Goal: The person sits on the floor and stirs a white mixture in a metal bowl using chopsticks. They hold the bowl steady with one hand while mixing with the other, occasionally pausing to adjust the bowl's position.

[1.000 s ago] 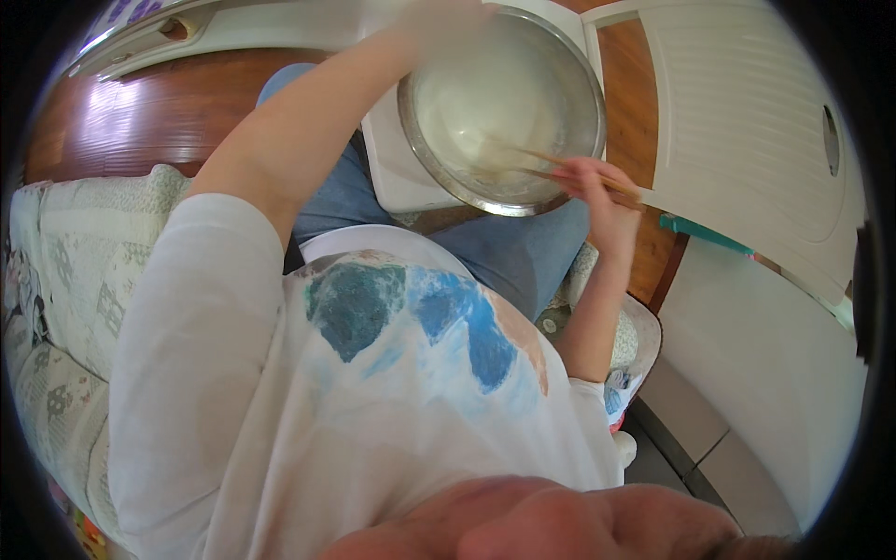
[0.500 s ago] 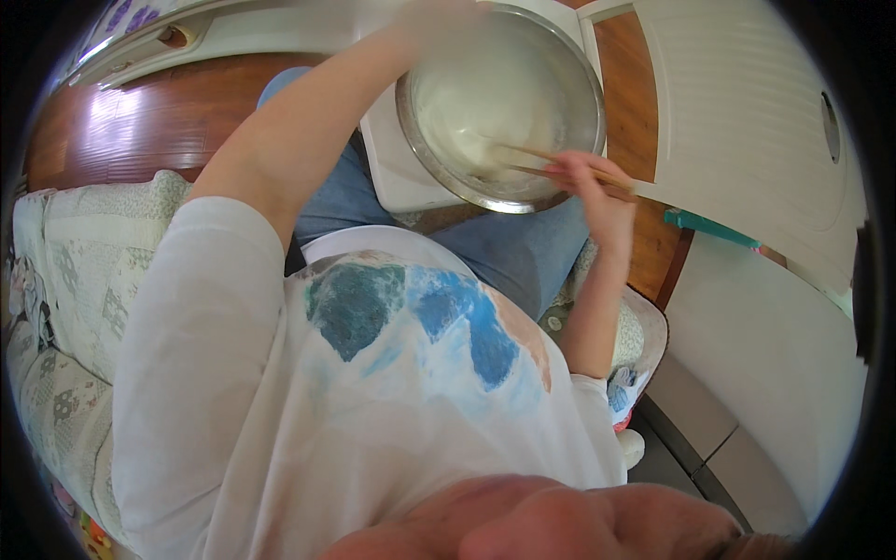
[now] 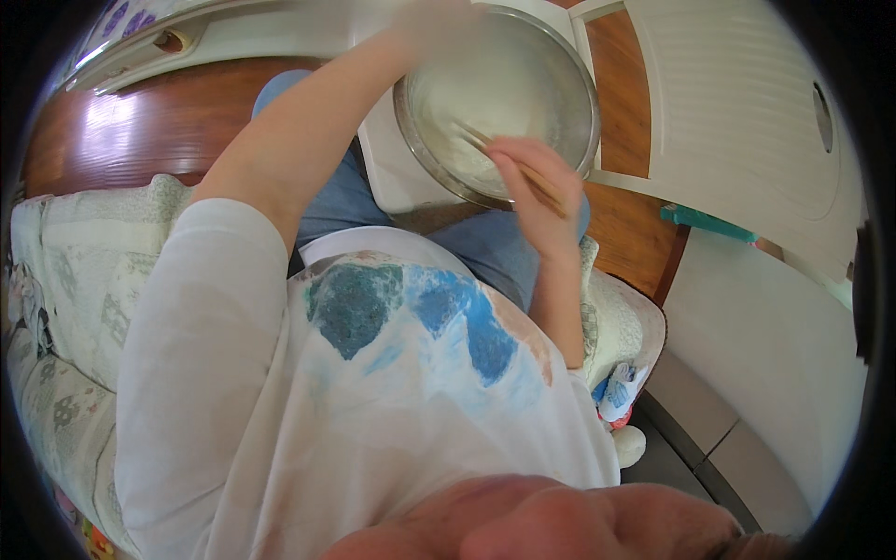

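A wide metal bowl (image 3: 591, 112) holds a pale white, flour-like mass (image 3: 509, 98) spread over its bottom. My right hand (image 3: 539, 182) is closed around a pair of wooden chopsticks (image 3: 478, 136), above the bowl's near right rim. Their tips reach down to the white contents near the middle. Stretched to the upper edge of the picture, my left hand (image 3: 439, 26) is over or at the bowl's far left rim. It is blurred and partly cut off, so its fingers cannot be made out.
Under the bowl is a white stool-like surface (image 3: 381, 168), between my knees. A white panelled piece of furniture (image 3: 737, 112) stands at the right. Quilted sofa covers (image 3: 89, 243) lie at the left. Reddish wooden floor (image 3: 112, 131) shows behind.
My right hand has swung left and inward over the bowl, and the chopsticks now point further up and left. My left arm stays almost where it was.
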Demonstrator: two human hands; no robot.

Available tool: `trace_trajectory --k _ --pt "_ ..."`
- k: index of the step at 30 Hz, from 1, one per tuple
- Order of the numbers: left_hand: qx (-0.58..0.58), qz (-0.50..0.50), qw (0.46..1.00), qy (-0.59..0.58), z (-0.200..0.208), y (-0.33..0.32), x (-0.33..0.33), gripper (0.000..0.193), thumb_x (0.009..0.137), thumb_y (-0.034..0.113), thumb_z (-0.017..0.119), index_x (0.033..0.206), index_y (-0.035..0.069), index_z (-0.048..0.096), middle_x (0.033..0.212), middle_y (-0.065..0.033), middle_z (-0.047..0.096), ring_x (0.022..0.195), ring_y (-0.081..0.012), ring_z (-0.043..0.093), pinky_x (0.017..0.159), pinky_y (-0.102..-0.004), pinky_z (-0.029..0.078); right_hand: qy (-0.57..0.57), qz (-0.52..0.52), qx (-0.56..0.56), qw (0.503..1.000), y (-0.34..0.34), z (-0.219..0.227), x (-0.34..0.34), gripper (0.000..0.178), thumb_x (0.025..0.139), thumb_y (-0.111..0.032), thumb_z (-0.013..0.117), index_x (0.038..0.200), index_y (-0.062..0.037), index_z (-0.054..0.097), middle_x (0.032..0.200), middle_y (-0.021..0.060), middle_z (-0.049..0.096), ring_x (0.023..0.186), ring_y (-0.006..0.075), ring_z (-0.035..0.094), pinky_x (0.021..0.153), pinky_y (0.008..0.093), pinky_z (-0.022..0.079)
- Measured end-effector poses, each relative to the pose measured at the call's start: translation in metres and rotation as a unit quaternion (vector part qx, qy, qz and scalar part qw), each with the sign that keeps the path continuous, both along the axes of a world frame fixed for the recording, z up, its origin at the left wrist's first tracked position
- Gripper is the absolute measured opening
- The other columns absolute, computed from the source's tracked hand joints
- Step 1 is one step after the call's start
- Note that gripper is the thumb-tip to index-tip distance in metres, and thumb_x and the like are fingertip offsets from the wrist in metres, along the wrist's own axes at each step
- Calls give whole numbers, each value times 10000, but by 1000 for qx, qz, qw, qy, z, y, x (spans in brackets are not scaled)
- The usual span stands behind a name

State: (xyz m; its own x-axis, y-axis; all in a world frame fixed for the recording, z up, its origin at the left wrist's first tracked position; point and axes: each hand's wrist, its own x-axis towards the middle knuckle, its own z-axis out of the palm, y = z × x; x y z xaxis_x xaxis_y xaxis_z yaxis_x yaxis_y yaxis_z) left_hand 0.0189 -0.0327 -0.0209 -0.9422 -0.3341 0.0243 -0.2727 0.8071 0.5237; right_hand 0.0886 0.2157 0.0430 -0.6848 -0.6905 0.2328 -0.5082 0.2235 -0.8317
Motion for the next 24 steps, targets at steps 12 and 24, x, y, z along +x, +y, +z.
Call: trace_trajectory --k 12,24 --pt "-1 -10 1000 13 -2 -1 0 480 921 407 368 884 20 648 890 -208 641 870 -357 612 782 -459 475 -101 -333 -84 934 42 -15 -29 116 856 -36 592 921 47 637 867 91 658 798 142 626 712 229 496" --pt "-101 -67 993 -10 -2 -4 2 428 912 370 385 902 30 645 917 -205 636 892 -352 607 784 -457 479 -277 -122 -74 950 23 9 -34 145 871 -98 579 867 28 649 837 96 662 795 163 642 704 247 524"
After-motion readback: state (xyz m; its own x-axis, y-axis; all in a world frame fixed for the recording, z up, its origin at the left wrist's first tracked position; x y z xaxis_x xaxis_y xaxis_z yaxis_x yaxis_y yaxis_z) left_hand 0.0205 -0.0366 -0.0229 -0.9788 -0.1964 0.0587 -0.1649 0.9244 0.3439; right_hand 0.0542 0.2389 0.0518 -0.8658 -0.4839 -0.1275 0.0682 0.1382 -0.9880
